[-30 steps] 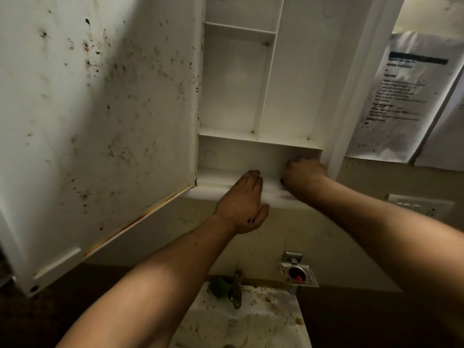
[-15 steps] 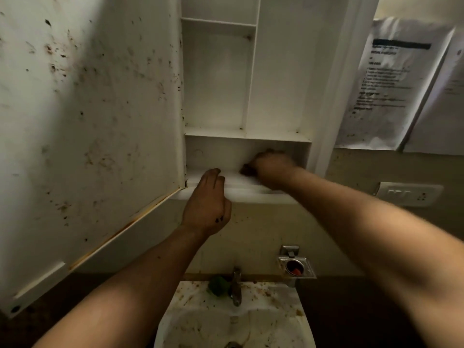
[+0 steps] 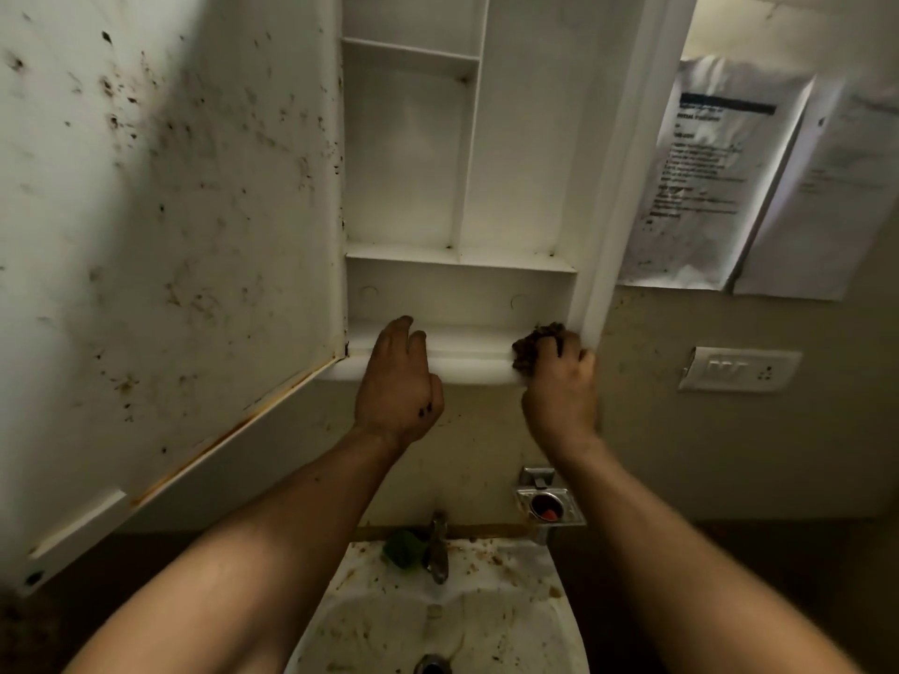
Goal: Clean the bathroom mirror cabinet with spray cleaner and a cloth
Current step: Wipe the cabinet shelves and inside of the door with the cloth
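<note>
Two hands up: left hand (image 3: 396, 381) braces flat-fingered on the cabinet ledge (image 3: 467, 355), seemingly for steadiness; right hand (image 3: 559, 386) clutches the cloth (image 3: 532, 345) at its right corner.

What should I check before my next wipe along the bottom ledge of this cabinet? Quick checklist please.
1. Grip: right hand holds the cloth: ok.
2. Support: left hand rests on the bottom ledge: ok.
3. Path: ledge between the hands is bare: ok.
4. Is the cloth clean enough: cannot tell, it looks dark.
5. Inner face of the open door: not ok, brown specks.
6. Is the spray cleaner at hand: cannot tell, not in view.
</note>
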